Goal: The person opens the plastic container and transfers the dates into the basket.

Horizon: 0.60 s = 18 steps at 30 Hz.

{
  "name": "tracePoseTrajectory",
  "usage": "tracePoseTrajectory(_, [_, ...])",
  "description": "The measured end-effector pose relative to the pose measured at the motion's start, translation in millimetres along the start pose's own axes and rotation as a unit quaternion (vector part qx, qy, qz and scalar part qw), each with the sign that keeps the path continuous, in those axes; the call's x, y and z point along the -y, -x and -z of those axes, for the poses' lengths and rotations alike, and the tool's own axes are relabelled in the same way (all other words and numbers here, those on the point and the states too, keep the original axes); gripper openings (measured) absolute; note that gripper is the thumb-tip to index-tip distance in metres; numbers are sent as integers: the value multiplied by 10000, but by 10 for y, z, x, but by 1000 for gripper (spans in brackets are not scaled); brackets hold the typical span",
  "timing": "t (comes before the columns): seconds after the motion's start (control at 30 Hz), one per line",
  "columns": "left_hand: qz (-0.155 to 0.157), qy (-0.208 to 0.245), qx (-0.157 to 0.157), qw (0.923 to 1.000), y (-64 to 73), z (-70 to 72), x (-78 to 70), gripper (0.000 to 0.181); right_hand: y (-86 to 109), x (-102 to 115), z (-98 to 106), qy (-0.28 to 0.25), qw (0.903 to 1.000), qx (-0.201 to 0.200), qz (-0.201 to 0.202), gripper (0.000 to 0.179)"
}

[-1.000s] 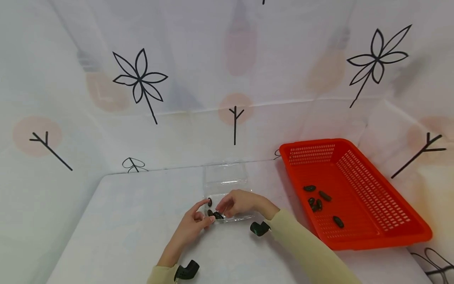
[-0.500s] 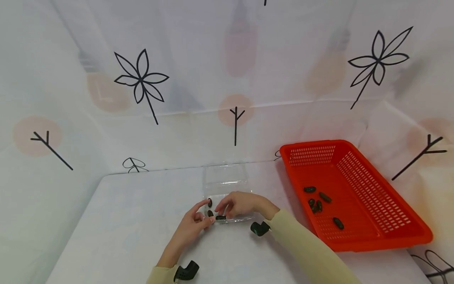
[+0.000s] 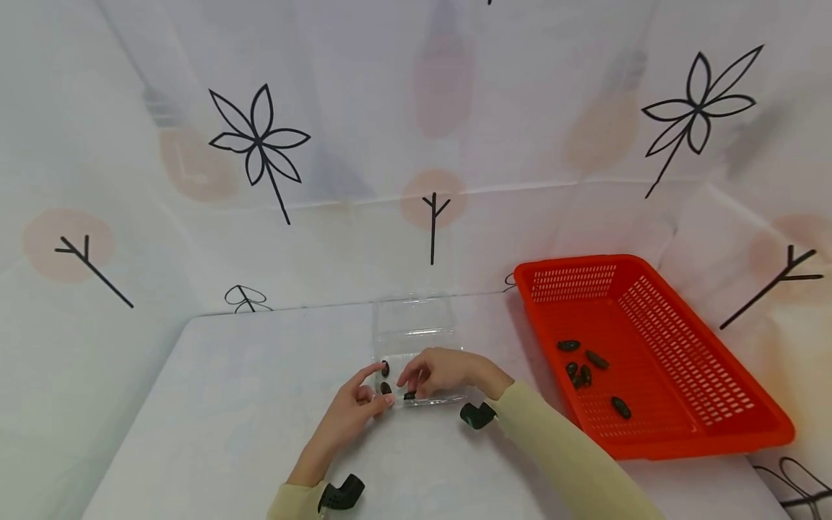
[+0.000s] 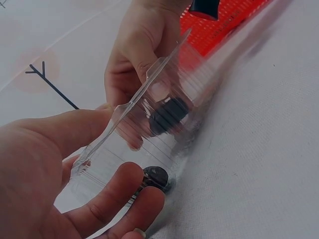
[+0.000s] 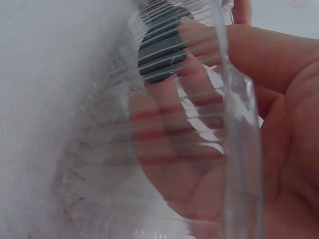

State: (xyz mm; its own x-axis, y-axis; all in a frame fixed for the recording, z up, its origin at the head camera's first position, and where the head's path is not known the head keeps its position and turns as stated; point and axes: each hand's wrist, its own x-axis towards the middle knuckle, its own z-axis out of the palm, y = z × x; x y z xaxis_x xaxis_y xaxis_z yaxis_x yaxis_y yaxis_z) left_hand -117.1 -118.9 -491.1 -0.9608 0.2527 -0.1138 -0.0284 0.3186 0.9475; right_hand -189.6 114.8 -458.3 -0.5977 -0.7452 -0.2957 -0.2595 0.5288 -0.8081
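Observation:
A clear plastic box [image 3: 445, 399] lies with its lid [image 3: 412, 318] folded back. My left hand [image 3: 344, 417] grips its near left corner, thumb at the rim and fingers around the side wall. Inside the box my right hand [image 3: 442, 370] pinches a dark green oval piece [image 3: 409, 396] between thumb and fingers, close behind the front wall. Through that ribbed wall the pinched piece [image 5: 162, 52] shows in the right wrist view. Two more dark oval pieces, one farther back [image 3: 386, 368] and one nearer [image 3: 386, 388], sit along the box's left side.
To the right stands a red perforated plastic basket [image 3: 656, 448] with several dark green oval pieces [image 3: 596, 359] in it. A white cloth [image 3: 227, 419] covers the table. Behind it hangs a printed white curtain [image 3: 351, 253].
The dark green piece in my right hand has turned and shifted slightly right along the front wall, away from my left thumb. My left hand keeps its place on the box.

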Motion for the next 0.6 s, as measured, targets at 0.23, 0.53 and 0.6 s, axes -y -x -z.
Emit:
tracePoseTrajectory(0.23, [-85,5,31,10000,-10,8,-3,63,6,-16,42,-502,9986,119,139,30])
tracePoseTrajectory(0.53, [-1,14,36,10000,28,4,-71,64,29,7,53,-911,9955,247,90,25])
tracePoseTrajectory(0.6, [24,3,24,10000,28,-4,-75,64,32,13,57,-952,9950,282,89,25])
